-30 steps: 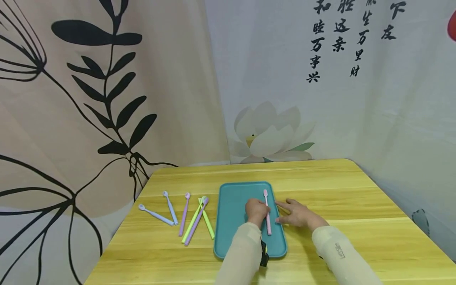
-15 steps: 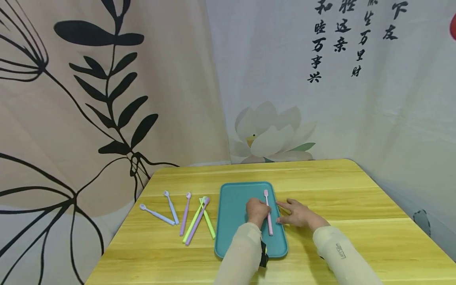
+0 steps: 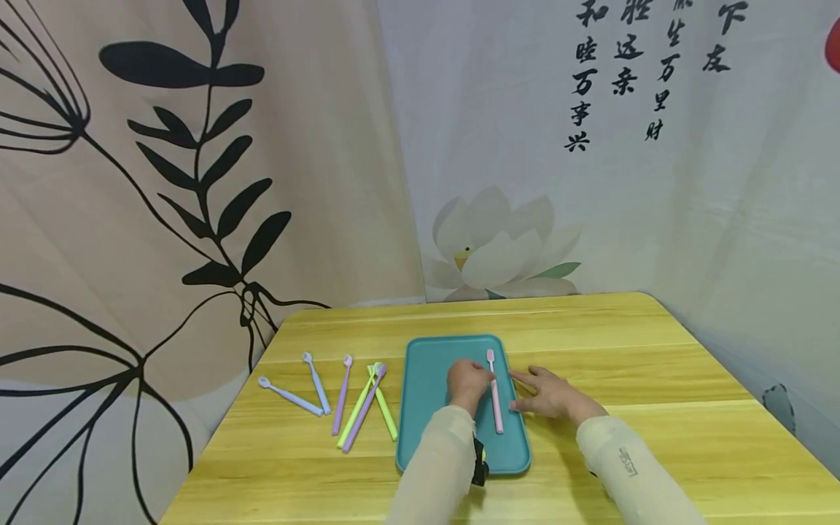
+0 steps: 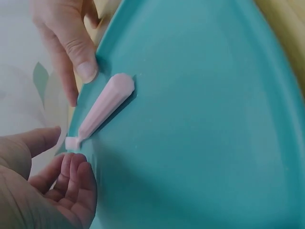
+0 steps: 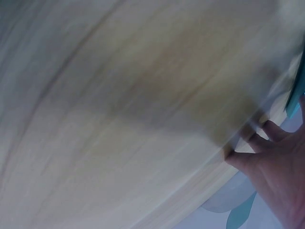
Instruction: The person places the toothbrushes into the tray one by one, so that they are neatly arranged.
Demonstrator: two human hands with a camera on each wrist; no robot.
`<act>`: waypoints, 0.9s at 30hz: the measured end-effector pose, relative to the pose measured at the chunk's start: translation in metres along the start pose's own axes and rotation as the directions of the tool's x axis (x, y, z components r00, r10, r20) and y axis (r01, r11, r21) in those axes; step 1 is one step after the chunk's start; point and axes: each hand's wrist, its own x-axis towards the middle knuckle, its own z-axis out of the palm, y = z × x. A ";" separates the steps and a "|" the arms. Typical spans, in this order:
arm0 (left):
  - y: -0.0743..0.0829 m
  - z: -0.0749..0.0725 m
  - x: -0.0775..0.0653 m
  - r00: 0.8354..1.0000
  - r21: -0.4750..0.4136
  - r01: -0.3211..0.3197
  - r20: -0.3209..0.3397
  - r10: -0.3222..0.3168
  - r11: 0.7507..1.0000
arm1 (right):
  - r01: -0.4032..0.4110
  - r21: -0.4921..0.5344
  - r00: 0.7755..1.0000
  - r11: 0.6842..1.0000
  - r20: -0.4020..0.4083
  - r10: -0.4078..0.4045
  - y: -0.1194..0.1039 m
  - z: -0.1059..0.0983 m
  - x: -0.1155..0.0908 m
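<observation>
A pink toothbrush (image 3: 496, 410) lies lengthwise along the right side of the teal tray (image 3: 423, 364), bristle end pointing away. Just left of it, over the tray, is my left hand (image 3: 467, 383). In the left wrist view, that hand's fingers (image 4: 83, 186) are loosely bent and its thumb stands apart from them, with nothing gripped; the toothbrush handle (image 4: 107, 102) lies free on the tray beyond. My right hand (image 3: 551, 395) rests with spread fingers at the tray's right edge, thumb and fingertips right at the rim.
Left of the tray on the wooden table (image 3: 590, 343) lie two blue toothbrushes (image 3: 290, 396), a purple one (image 3: 341, 397), and a second purple toothbrush (image 3: 363, 410) crossing two green toothbrushes (image 3: 386, 414). A printed curtain (image 3: 341, 146) hangs behind the table.
My left hand has let go of the pink toothbrush and drawn slightly left of it. The toothbrush stays on the tray, and my right hand has kept its place.
</observation>
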 end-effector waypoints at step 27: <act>-0.005 -0.071 0.031 0.996 -0.099 -0.085 -0.046 0.080 0.991 | 0.009 0.018 1.000 1.000 0.017 -0.010 -0.002 -0.003 -0.002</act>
